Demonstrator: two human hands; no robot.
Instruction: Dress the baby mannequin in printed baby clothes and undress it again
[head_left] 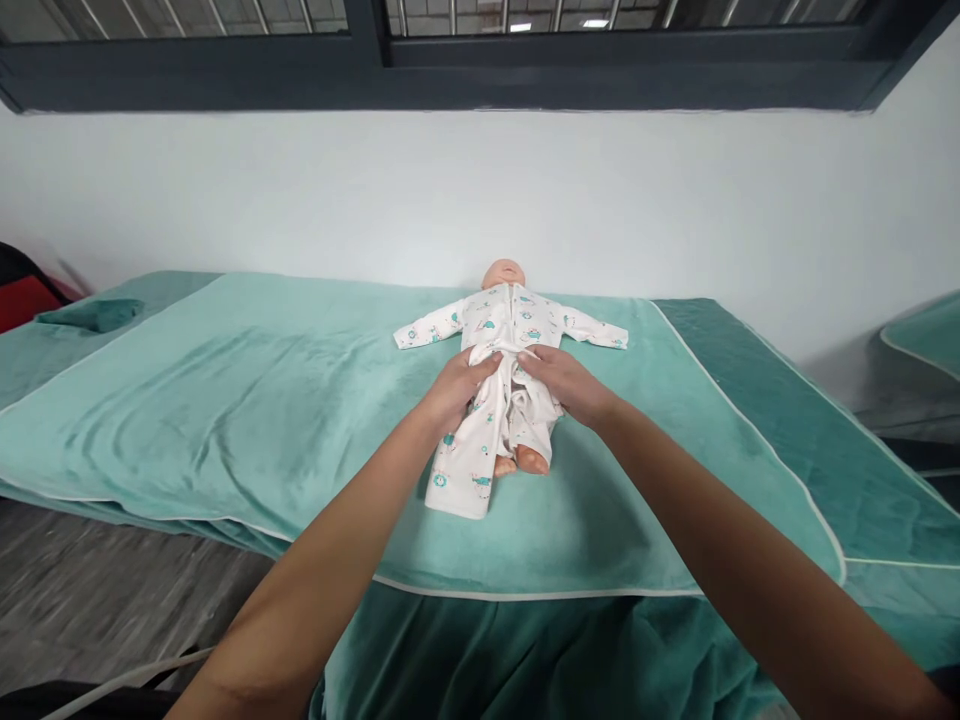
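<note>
A baby doll (504,272) lies on its back, head toward the wall, arms spread inside a white printed top (499,318). White baby pants (469,465) with the same teal print are around its lower body. One pant leg lies flat and long to the left; the other is bunched over the leg at the right. Both doll feet (532,460) stick out below. My left hand (461,385) grips the pants at the left of the waist, thumb on top. Opposite it, my right hand (566,382) pinches the waist from the right. Fingers under the cloth are hidden.
A light green blanket (300,400) with pale piping covers the table, over a darker green cloth (540,650). The white wall (480,190) and dark window frame (600,75) rise behind. A red and black item (26,300) stands at far left.
</note>
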